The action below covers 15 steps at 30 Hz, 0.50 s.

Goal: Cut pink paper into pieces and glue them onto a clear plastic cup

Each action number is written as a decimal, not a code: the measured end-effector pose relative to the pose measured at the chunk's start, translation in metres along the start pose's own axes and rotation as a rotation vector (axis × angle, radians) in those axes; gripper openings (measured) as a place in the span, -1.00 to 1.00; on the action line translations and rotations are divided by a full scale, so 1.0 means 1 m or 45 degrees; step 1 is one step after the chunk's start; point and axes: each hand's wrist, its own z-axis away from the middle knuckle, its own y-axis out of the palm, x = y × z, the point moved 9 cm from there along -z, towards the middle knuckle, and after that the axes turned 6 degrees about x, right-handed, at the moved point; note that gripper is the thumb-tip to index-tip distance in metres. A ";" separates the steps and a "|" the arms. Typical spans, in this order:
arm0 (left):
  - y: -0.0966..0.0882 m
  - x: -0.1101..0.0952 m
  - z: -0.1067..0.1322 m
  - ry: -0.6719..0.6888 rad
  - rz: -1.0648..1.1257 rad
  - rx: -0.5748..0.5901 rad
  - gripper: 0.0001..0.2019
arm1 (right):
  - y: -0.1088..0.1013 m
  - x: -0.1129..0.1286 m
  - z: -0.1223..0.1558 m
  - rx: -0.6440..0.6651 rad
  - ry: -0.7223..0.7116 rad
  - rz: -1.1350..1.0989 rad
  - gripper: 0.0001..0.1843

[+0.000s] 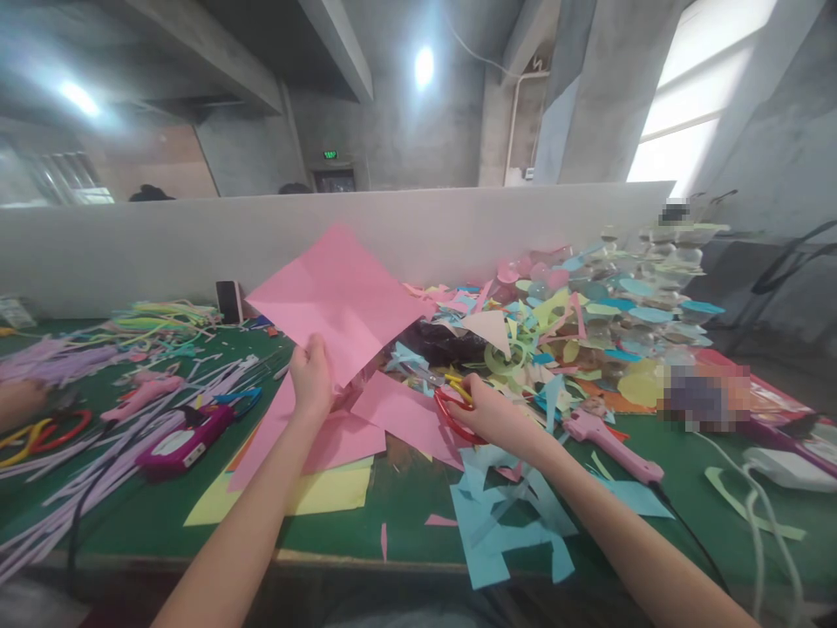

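My left hand (312,378) is closed on the lower corner of a pink paper sheet (336,296), held up tilted above the green table (170,510). My right hand (492,410) is wrapped round the red handles of a pair of scissors (450,408), whose blades point left toward the sheet's lower edge. More pink sheets (398,414) and a yellow sheet (327,493) lie flat under both hands. Light blue paper offcuts (503,523) lie below my right wrist.
A pink glue gun (611,445) with a cord lies to the right. A heap of coloured paper scraps and discs (588,323) fills the back right. Paper strips (131,419), a magenta device (187,440), a phone (228,301) and another person's hand (19,401) are left. A grey partition (418,227) stands behind.
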 end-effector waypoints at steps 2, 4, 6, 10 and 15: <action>0.000 0.001 0.000 -0.028 0.052 0.008 -0.66 | -0.004 0.000 0.001 -0.027 0.022 0.030 -0.61; -0.001 0.002 0.000 -0.040 0.067 0.008 -0.65 | -0.006 0.000 0.001 -0.020 0.036 0.041 -0.59; -0.001 0.002 -0.001 -0.043 0.046 0.004 -0.66 | -0.001 -0.002 0.002 0.064 0.070 -0.013 -0.55; -0.001 0.004 -0.004 -0.025 0.041 -0.008 -0.65 | 0.003 -0.003 0.000 0.117 0.067 0.003 -0.48; 0.001 0.003 -0.002 -0.019 0.103 0.012 -0.65 | -0.009 -0.012 -0.006 -0.052 0.106 0.384 -0.55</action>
